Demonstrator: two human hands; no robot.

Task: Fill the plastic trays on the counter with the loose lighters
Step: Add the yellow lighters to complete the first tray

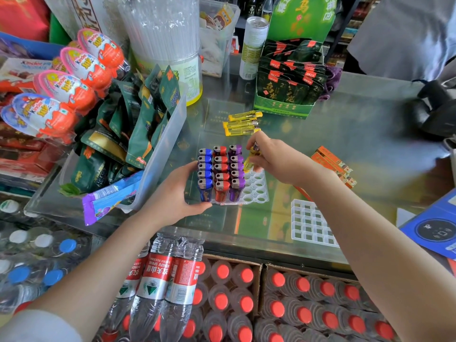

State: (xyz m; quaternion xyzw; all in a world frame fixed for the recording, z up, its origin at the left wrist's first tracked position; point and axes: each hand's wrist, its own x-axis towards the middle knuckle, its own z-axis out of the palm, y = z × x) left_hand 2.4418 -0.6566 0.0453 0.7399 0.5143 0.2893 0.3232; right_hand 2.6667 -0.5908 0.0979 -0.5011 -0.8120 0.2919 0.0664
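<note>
A clear plastic tray (256,195) sits on the glass counter, holding a blue, a red and a purple row of upright lighters (220,172); its right columns of holes are bare. My left hand (176,193) grips the tray's left front corner. My right hand (274,157) pinches a yellow lighter (250,160) tilted over the tray's far right holes. Three loose yellow lighters (243,125) lie farther back on the counter. A second tray (311,224) lies to the right near the counter's front edge, under my right forearm.
A bin of green snack packs (158,154) crowds the tray's left. A green display box (283,104) and a can (253,48) stand behind. Orange boxes (333,166) lie right, a blue card (434,233) beyond. Water bottles (271,304) fill crates below the counter.
</note>
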